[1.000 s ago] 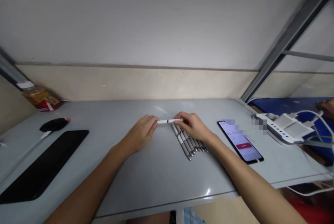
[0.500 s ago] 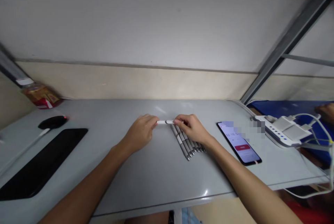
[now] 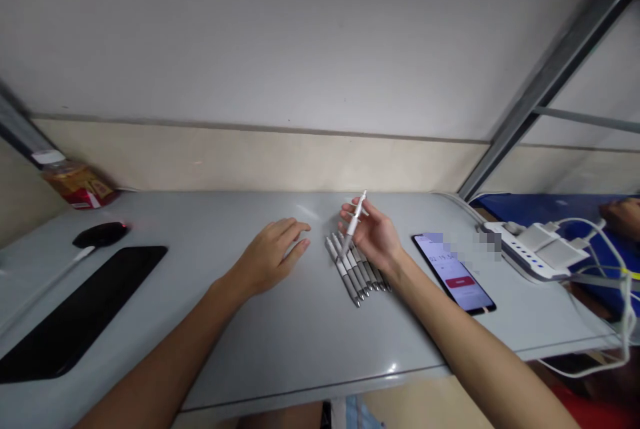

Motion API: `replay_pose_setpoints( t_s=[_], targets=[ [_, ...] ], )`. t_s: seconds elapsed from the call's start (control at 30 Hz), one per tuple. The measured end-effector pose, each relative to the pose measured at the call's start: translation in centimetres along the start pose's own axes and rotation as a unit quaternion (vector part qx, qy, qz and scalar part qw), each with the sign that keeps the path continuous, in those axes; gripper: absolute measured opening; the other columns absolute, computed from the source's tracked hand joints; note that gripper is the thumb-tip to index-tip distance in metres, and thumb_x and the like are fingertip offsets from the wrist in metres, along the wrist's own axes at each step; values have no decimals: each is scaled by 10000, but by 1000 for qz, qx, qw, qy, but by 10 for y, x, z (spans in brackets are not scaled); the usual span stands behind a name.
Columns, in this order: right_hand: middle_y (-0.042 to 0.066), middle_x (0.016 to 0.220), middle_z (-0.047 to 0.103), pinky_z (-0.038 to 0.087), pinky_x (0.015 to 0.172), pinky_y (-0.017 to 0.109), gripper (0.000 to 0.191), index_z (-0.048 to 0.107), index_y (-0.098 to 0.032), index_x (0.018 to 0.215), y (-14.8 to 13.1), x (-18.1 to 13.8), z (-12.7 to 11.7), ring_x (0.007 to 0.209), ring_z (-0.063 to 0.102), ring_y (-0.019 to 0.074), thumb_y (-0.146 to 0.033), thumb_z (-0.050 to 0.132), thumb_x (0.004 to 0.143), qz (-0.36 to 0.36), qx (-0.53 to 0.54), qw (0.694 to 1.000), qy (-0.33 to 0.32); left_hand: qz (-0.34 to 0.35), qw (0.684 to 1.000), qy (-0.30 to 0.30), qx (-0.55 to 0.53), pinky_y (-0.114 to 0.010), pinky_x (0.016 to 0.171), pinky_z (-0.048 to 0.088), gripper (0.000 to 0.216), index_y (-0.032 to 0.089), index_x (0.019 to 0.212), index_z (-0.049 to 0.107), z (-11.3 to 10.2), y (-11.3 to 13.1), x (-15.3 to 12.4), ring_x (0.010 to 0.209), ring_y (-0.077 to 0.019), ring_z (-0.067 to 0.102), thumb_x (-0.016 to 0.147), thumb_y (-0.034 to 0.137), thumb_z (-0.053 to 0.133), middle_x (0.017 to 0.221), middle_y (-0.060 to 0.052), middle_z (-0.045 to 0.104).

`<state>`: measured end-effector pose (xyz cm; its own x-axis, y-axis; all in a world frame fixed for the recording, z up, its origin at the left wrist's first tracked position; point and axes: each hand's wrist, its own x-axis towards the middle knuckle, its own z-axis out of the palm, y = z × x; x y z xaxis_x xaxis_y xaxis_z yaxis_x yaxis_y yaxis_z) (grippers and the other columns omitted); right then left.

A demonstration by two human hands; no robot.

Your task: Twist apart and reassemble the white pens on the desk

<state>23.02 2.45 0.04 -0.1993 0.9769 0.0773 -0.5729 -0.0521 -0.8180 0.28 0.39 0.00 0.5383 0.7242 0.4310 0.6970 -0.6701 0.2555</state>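
Note:
A white and grey pen (image 3: 356, 217) is in my right hand (image 3: 379, 237), tilted with its upper end leaning right and its grey end pointing down. Below it, several matching pens (image 3: 349, 271) lie side by side on the grey desk, their tips toward me; my right hand covers part of the row. To the left, my left hand (image 3: 270, 254) is just over the desk, thumb and fingers apart, with nothing between them.
The desk (image 3: 280, 342) carries a black tablet-like slab (image 3: 85, 312), a black mouse-shaped device (image 3: 101, 234) and a drink bottle (image 3: 79, 182) on the left. Right of the pens are a lit phone (image 3: 454, 274) and a power strip (image 3: 530, 255) with cables. Another person's hand (image 3: 623, 217) shows far right.
My left hand has let go of the pen and its fingers have spread. My right hand has turned palm-up with the pen, which swung from level to steeply tilted.

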Motion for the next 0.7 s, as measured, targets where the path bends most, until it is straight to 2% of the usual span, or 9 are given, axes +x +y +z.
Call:
replay_pose_setpoints(
  t_s=[0.07,0.13,0.2,0.27,0.43,0.7],
  targets=[
    [-18,703,475,421,539,223,133,544,-230,890,-5,2,-6,591,454,107,-360,546,863,15,58,998,6,8,999,-31,0,-358,832,444,256,191,1016,603,2,-1,0,877,-188,556,953,311,386,919,-54,618],
    [-55,620,348,288,415,188,120,538,-258,977,-9,2,-11,472,293,89,-324,537,877,14,64,998,3,25,998,-58,-3,-359,833,449,236,207,964,636,5,0,-1,880,-189,556,940,290,416,912,-51,618],
    [-70,606,272,174,380,187,196,512,-303,1075,-12,1,-13,448,183,90,-321,542,882,7,43,999,0,41,996,-73,-17,-368,863,452,217,236,1013,652,10,5,-1,925,-195,557,920,267,459,966,-51,620],
    [-75,604,239,126,382,194,245,483,-334,1115,-13,0,-13,450,136,91,-350,550,880,5,20,1000,-1,54,995,-80,-35,-384,913,449,265,271,1128,632,15,11,-1,1003,-205,552,901,252,496,1056,-54,613],
    [-77,604,232,102,395,205,263,458,-339,1125,-11,0,-10,458,117,90,-378,543,880,9,3,1000,-15,77,991,-92,-57,-428,1009,414,363,328,1235,583,23,18,-2,1176,-228,503,894,229,508,1269,-48,555],
    [-77,608,249,93,384,197,292,436,-345,1160,-5,-4,-1,449,123,86,-369,535,886,35,17,998,-58,73,990,-112,-45,-424,1036,384,355,337,1245,568,21,16,-2,1214,-222,477,910,254,488,1298,-31,542]
  ],
)
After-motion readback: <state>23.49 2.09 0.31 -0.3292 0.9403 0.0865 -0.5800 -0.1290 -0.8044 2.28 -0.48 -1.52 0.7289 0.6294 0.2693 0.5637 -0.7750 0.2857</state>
